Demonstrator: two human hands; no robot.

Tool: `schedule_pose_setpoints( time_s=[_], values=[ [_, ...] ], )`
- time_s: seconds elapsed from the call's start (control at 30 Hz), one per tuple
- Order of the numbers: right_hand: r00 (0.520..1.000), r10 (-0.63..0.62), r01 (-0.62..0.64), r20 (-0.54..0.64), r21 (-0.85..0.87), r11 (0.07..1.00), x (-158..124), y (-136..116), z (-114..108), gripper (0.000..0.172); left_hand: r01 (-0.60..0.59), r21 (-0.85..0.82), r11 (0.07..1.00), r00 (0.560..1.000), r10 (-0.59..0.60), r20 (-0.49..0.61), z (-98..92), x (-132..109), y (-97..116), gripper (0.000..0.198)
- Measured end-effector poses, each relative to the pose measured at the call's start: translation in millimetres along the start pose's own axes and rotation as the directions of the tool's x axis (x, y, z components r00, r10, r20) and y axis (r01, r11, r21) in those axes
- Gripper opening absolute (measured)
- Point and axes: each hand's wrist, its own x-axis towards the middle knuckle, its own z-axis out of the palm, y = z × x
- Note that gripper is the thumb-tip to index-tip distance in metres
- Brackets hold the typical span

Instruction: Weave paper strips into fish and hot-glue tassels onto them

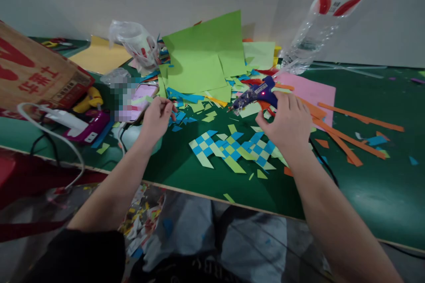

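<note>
My right hand (pixel 288 121) is closed round the handle of a blue glue gun (pixel 255 93), whose glitter-flecked nozzle points left over the green table (pixel 381 177). My left hand (pixel 158 115) hovers with fingers pinched near scattered blue paper scraps (pixel 182 119); what it pinches is too small to make out. Between the hands, near the front edge, lies a woven mat of blue and light-green paper strips (pixel 232 148).
Large green paper sheets (pixel 206 53) are piled at the back, with a pink sheet (pixel 310 90) and orange strips (pixel 348 141) to the right. A clear plastic bottle (pixel 318 22) stands behind the gun. A cardboard box (pixel 36 75), a phone (pixel 141 97) and cables lie left.
</note>
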Motion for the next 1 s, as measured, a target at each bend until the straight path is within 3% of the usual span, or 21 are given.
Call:
schedule_pose_setpoints(
  time_s=[0.23,0.67,1.0],
  values=[
    [0.999,-0.001,0.002,-0.036,0.008,1.0,0,-2,-2,0.05,-0.056,0.325,0.944,0.998,0.044,0.045,1.9,-9,-1,0.009],
    [1.0,-0.012,0.012,-0.029,0.01,1.0,-1,-3,-3,0.049,-0.08,0.382,0.921,0.993,0.108,-0.054,-1.8,-10,9,0.014],
    [1.0,-0.012,0.013,-0.028,0.015,1.0,-1,-3,-2,0.049,-0.201,0.442,0.874,0.979,0.187,0.076,-2.6,-9,8,0.022]
  ],
)
